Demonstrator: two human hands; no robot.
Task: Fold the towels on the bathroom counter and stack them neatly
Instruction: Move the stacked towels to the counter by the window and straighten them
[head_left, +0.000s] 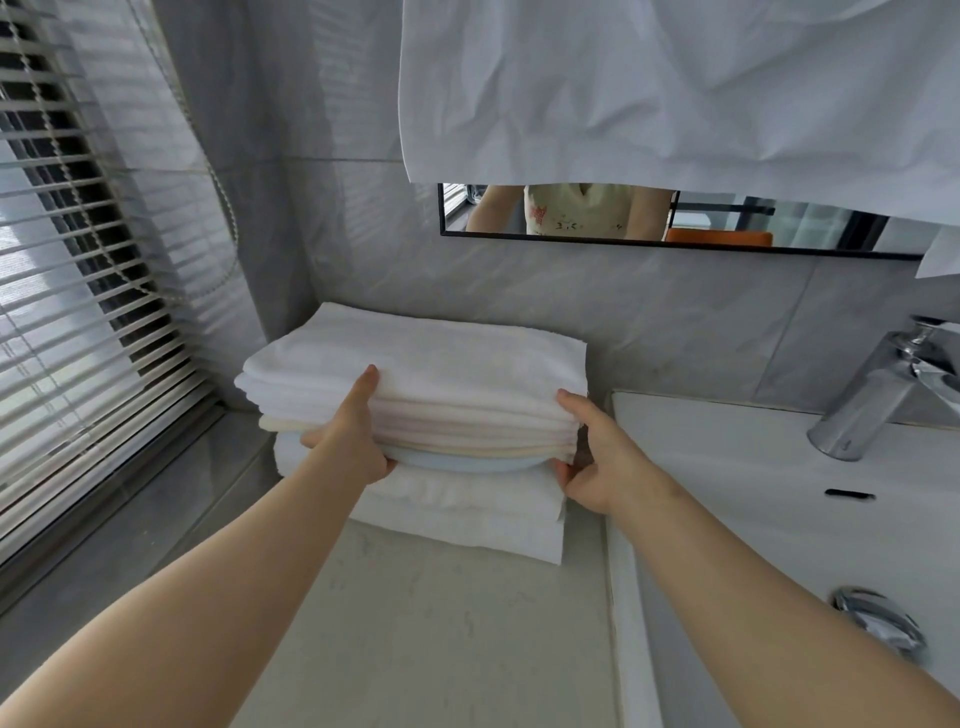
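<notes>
Two hands, left (358, 441) and right (592, 462), grip grasping towel stack (441, 395); no legible writing.

Single head-worn wide-angle view, looking forward and steeply down along both forearms onto the bench (441, 623). The towel stack (441, 374) lies close, just above centre at 12 o'clock; the window blind (78, 286) fills 9 o'clock, the sink (753, 493) and tap (883, 389) 3 o'clock. Wide-angle curvature bends the frame edges. The mirror (675, 228) faces the camera.
</notes>
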